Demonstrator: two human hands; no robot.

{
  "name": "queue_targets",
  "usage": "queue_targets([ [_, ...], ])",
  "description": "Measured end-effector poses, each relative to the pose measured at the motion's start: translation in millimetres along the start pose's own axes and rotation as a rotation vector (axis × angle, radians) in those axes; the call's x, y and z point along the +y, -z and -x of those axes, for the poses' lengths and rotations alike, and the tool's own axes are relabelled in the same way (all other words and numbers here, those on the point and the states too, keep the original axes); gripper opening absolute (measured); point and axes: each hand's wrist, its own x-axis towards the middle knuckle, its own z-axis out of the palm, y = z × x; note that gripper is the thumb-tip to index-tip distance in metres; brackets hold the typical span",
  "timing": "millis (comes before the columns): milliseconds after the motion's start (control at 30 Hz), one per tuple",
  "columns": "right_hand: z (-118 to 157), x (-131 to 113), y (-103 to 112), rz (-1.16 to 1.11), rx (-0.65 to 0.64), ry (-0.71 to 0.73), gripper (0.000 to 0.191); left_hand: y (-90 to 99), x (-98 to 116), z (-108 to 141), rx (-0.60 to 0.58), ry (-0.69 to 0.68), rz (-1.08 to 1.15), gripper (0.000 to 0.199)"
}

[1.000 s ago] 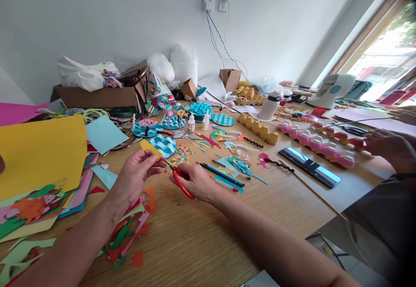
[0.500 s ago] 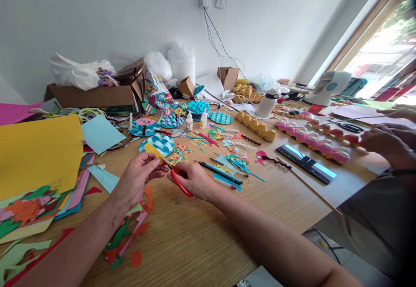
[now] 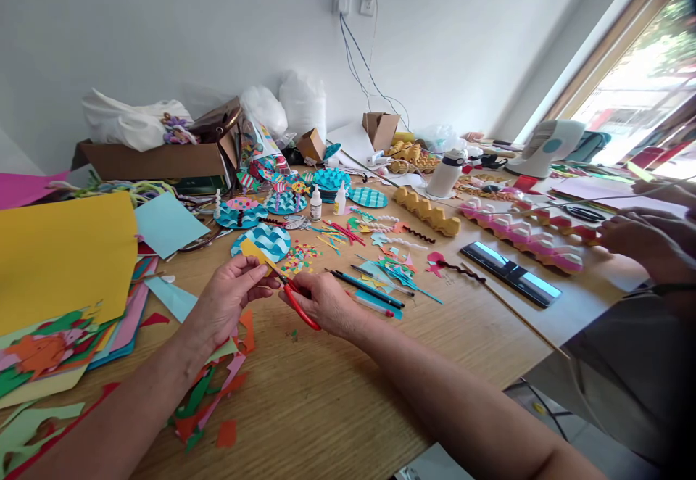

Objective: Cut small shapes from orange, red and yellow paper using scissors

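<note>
Between the fingertips of my left hand (image 3: 233, 293) is a small piece of yellow paper (image 3: 254, 251), held up over the table. My right hand (image 3: 325, 301) grips red-handled scissors (image 3: 300, 307), their blades meeting the paper close to my left fingers. Just behind the paper lies a blue-and-white wavy disc (image 3: 269, 242). Tiny coloured paper bits (image 3: 299, 257) are scattered beyond the scissors. Below my left wrist are orange, green and pink paper scraps (image 3: 209, 393).
Left stands a stack of coloured sheets topped by a yellow sheet (image 3: 65, 255). Pens (image 3: 370, 288) lie right of my hand, then a dark phone (image 3: 511, 273). White bottles (image 3: 315, 203) and a brown box (image 3: 155, 159) stand behind. Another person's hands (image 3: 636, 241) are at far right.
Both hands stay almost in place with the paper and scissors. The view shifts very slightly. At far right the other person's hands move a little, and something yellowish shows above them.
</note>
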Motion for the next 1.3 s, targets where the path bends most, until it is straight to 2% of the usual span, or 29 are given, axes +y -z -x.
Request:
queue_targets([
  [433, 0.4, 0.0, -2.3, -0.003, -0.007, -0.006, 0.035, 4.5, -0.2, -1.8, 0.005, -0.019, 0.018, 0.031],
  [733, 0.8, -0.4, -2.4, 0.031, -0.004, -0.005, 0.030, 3.7, -6.2, 1.4, -0.026, -0.010, -0.009, 0.023],
  [1300, 1.0, -0.1, -2.5, 0.008, -0.004, 0.004, 0.033, 4.2, -0.1, 1.1, -0.015, -0.031, -0.006, 0.023],
])
